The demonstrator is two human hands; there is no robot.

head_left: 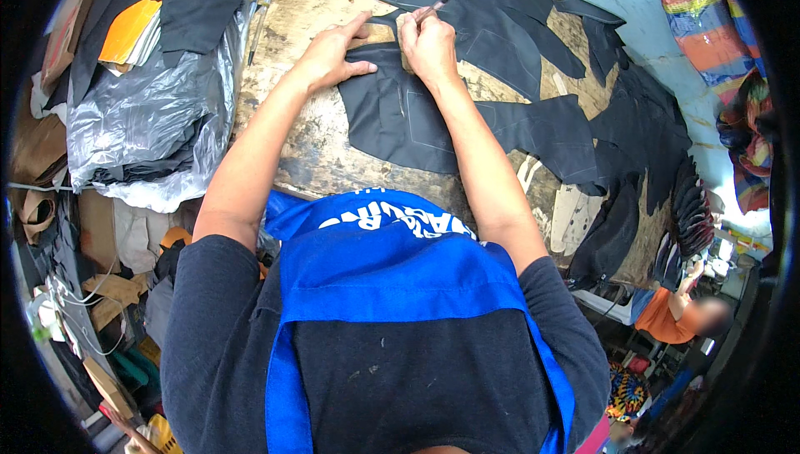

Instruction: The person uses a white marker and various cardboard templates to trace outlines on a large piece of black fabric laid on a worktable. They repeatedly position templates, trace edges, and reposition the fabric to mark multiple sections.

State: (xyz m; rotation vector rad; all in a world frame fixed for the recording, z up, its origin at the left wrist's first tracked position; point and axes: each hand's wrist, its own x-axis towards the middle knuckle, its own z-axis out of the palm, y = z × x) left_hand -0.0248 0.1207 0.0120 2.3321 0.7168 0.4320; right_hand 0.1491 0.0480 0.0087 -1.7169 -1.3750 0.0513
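Two hands are at work on one dark fabric piece [400, 117] lying flat at the middle of the worn wooden table [312, 142]. From my remote seat I start at the far left: a stack of orange and white sheets [129, 31] sits on black cloth, and below it a clear plastic bag [146, 121] bulges over the table's left edge. Next, my left hand [333, 54] lies palm down, fingers spread flat, pinning the piece's upper left corner; it grips nothing. Just right of it my right hand [429, 44] is curled tight around a thin marking tool [433, 9], its tip pointing far and right, the fist resting on the piece's top edge. I judge the marking to be under way near that top edge; how much is done I cannot tell, since no fresh lines show. Further right, many cut black pieces [533, 46] overlap across the table, some touching the one in hand and crowding its right side. At the far right, low down, another person in an orange shirt [662, 316] works apart.
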